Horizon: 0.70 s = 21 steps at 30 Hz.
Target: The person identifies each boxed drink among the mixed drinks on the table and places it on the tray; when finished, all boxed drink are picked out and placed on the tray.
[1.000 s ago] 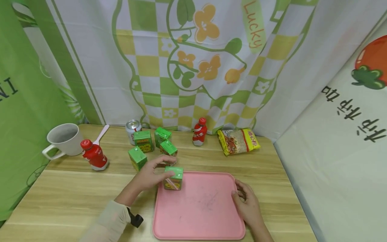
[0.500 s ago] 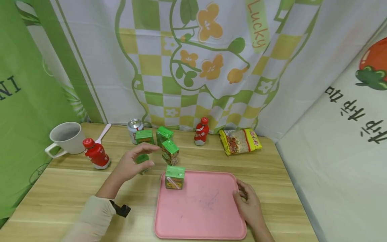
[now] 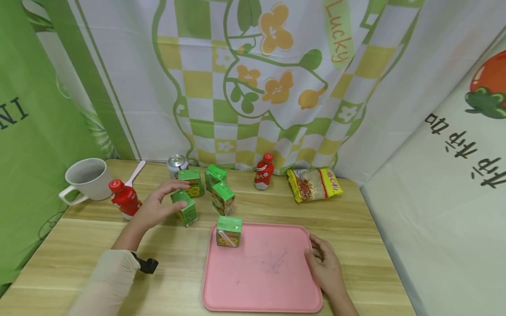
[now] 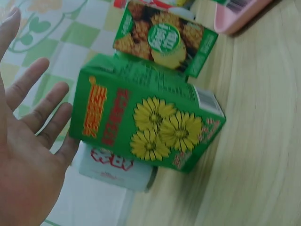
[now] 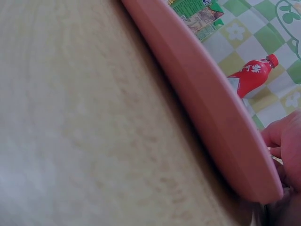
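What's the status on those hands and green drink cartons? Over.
Left hand at a flower-print drink carton, fingers extended, contact unclear. Right hand gripping the pink tray, one carton aboard. Another carton close beyond, possibly in the way.

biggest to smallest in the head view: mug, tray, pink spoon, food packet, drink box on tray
1. Tray
2. Mug and food packet: too close to rank
3. Drink box on tray
4. Pink spoon

Around the left hand point(image 3: 156, 208), bare wood point(image 3: 178, 272) giving passage at five o'clock, near carton point(image 3: 189, 212) blocking three, far carton point(image 3: 193, 181) blocking two, red bottle point(image 3: 125, 199) blocking nine
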{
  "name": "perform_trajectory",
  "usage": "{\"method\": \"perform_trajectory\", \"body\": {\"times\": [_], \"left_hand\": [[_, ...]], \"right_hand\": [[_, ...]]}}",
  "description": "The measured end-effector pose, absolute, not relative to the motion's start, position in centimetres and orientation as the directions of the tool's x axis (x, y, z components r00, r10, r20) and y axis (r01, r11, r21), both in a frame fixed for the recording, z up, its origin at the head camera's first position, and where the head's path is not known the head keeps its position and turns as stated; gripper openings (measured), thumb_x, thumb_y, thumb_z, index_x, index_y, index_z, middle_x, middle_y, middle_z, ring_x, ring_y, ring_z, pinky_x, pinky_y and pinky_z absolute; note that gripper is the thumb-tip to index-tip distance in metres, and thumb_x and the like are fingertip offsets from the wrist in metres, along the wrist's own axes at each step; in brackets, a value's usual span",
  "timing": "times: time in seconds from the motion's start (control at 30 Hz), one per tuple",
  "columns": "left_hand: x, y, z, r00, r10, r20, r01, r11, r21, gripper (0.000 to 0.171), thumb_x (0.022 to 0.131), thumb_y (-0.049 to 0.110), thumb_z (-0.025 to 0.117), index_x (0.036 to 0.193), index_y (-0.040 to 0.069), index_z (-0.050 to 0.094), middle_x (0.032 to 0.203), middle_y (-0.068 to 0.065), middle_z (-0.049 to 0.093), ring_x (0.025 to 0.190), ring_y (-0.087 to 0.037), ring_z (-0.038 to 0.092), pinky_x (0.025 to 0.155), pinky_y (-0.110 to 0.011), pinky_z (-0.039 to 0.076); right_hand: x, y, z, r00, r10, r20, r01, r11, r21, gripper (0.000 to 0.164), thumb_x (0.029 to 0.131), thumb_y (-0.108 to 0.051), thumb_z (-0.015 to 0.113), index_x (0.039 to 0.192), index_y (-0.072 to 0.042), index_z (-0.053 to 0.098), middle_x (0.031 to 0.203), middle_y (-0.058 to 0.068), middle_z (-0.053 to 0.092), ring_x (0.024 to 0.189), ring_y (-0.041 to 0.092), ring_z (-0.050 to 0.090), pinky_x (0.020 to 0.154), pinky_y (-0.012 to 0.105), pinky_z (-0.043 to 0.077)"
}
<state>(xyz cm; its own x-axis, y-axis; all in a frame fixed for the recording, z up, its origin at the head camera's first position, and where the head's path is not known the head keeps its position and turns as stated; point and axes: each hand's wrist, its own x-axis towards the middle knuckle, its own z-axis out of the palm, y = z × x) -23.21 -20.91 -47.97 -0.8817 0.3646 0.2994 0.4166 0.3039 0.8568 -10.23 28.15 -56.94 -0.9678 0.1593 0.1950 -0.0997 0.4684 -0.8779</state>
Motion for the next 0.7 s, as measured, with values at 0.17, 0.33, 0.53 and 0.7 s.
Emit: {"method": "perform_trajectory", "body": {"times": [0.17, 0.33, 0.53, 0.7], "left_hand": [[-23.9, -21.6, -48.7, -0.885, 0.4, 0.238, 0.36, 0.264, 0.895, 0.047, 0.095, 0.011, 0.072, 0.14, 0.008, 0.058, 0.147, -0.01, 0.049, 0.139, -0.036, 0.037, 0.11, -0.063, 0.027], [-24.4, -22.0, -49.3, -0.876, 0.441, 0.197, 0.303, 0.182, 0.936, 0.052, 0.095, 0.005, 0.071, 0.143, 0.006, 0.053, 0.148, -0.012, 0.049, 0.138, -0.04, 0.037, 0.108, -0.046, 0.034], [-24.5, -22.0, -49.8, -0.883, 0.433, 0.18, 0.273, 0.164, 0.948, 0.055, 0.092, 0.004, 0.074, 0.143, 0.004, 0.053, 0.146, -0.015, 0.05, 0.134, -0.037, 0.041, 0.104, -0.031, 0.039], [-24.3, -22.3, -50.0, -0.917, 0.376, 0.132, 0.227, 0.222, 0.948, 0.057, 0.09, 0.009, 0.079, 0.14, 0.0, 0.054, 0.144, -0.016, 0.051, 0.127, -0.032, 0.047, 0.099, -0.035, 0.044]], "right_hand": [[-10.2, 27.9, -56.7, -0.97, 0.167, 0.178, -0.084, 0.455, -0.886, 0.045, 0.095, 0.001, 0.069, 0.139, -0.001, 0.059, 0.127, 0.014, 0.06, 0.109, 0.029, 0.064, 0.09, 0.014, 0.048], [-9.8, 27.0, -55.2, -0.967, 0.172, 0.187, -0.092, 0.451, -0.888, 0.045, 0.093, 0.007, 0.067, 0.137, 0.006, 0.057, 0.126, 0.022, 0.06, 0.108, 0.036, 0.064, 0.09, 0.018, 0.049], [-9.4, 26.4, -53.8, -0.964, 0.166, 0.208, -0.114, 0.452, -0.885, 0.044, 0.092, 0.011, 0.067, 0.135, 0.009, 0.057, 0.124, 0.025, 0.059, 0.106, 0.04, 0.064, 0.09, 0.024, 0.052], [-9.9, 27.0, -55.4, -0.965, 0.166, 0.201, -0.101, 0.474, -0.875, 0.045, 0.094, 0.008, 0.067, 0.137, 0.005, 0.057, 0.127, 0.021, 0.059, 0.106, 0.034, 0.065, 0.09, 0.019, 0.05]]}}
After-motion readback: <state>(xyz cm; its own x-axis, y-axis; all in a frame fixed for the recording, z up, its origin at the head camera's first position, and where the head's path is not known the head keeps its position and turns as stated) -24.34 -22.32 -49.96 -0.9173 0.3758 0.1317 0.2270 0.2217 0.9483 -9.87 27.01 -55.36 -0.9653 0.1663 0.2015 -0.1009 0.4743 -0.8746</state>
